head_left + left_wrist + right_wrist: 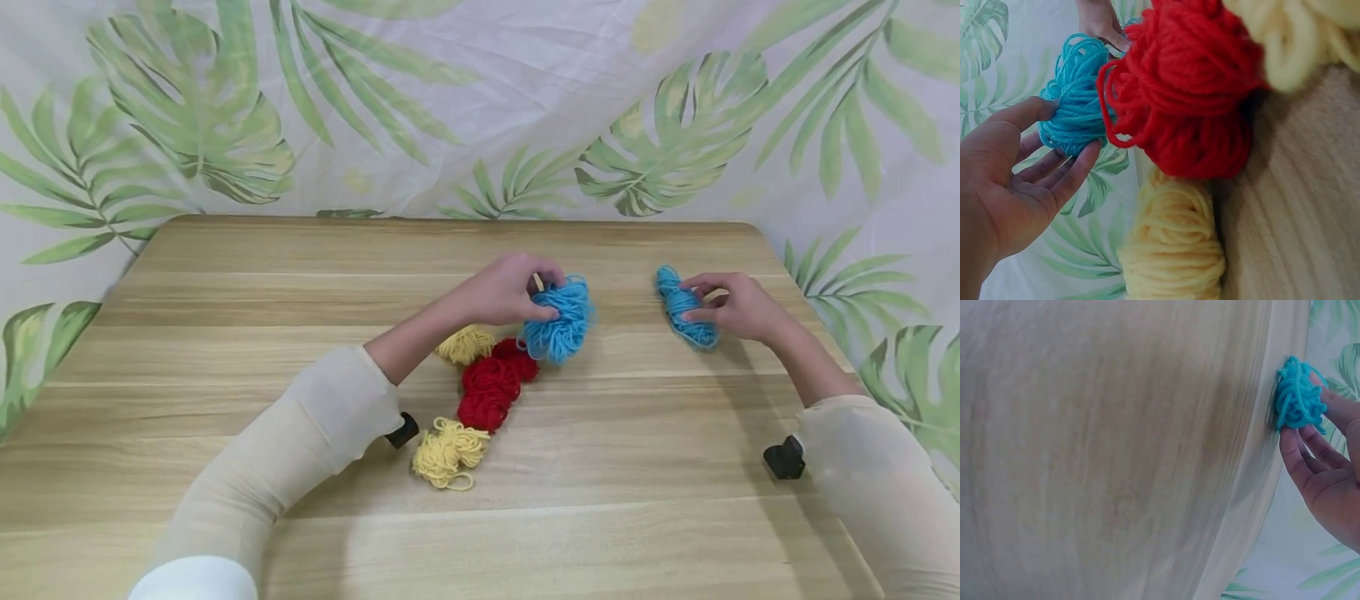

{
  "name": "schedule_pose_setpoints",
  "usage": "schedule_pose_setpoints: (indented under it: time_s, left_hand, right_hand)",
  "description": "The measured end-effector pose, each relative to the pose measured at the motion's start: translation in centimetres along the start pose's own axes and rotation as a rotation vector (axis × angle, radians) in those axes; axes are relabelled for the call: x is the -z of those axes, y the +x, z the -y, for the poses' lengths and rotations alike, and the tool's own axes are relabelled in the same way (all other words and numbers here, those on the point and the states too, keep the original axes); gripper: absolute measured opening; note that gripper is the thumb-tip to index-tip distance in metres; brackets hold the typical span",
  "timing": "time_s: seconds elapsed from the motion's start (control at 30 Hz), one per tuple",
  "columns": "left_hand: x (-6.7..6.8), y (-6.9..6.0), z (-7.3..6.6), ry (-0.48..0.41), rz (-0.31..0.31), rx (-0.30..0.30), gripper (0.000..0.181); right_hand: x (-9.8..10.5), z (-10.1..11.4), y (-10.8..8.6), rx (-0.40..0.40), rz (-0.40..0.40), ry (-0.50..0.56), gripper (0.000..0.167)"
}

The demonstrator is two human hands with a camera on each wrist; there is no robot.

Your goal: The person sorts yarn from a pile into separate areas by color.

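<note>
A: How much of the yarn looks settled?

B: The red yarn [489,387], the nearer yellow bundle [448,452] and the farther yellow bundle [463,344] lie grouped around the middle of the worktop [622,517], with no hand on them. That part seems done.

A: And the blue?

B: That looks unfinished, since both pieces are in hand. The left hand [510,292] has its grip pinched on the rounder blue bundle [564,321], at the group's far right end, beside the red. Whether it touches the red, the pictures do not settle.

A: The other one?

B: The slimmer blue skein [686,310] sits well apart, toward the right edge and the far right corner. The right hand [738,307] grasps it between thumb and fingers.

A: So neither grip is released?

B: Neither; letting go of both blues appears to be left.
</note>
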State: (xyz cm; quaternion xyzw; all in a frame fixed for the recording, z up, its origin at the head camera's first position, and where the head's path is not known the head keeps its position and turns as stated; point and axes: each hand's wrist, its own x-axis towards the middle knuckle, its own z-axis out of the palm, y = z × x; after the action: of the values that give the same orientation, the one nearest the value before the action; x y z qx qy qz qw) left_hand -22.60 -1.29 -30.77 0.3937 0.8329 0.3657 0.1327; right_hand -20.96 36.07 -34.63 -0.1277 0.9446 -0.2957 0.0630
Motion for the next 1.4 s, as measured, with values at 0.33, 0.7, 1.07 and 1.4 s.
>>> schedule_pose_setpoints:
  time_s: [0.33,0.7,1.07,1.4]
  left_hand:
    - [-0.5,1.4,-0.6,0.021,0.003,-0.027,0.026]
    - [-1.2,2.7,-0.9,0.025,0.025,-0.022,0.025]
    - [-1.9,3.8,-0.7,0.042,0.031,-0.017,0.026]
    - [-2.4,4.4,-1.0,0.055,0.037,-0.011,0.025]
  right_hand:
    - [0.0,-0.1,0.3,-0.019,0.006,-0.004,0.041]
    - [0.2,0.0,0.5,-0.019,0.020,0.000,0.044]
    - [0.1,0.1,0.3,-0.048,0.037,0.017,0.043]
    - [0.0,-0.1,0.2,-0.049,0.040,0.017,0.044]
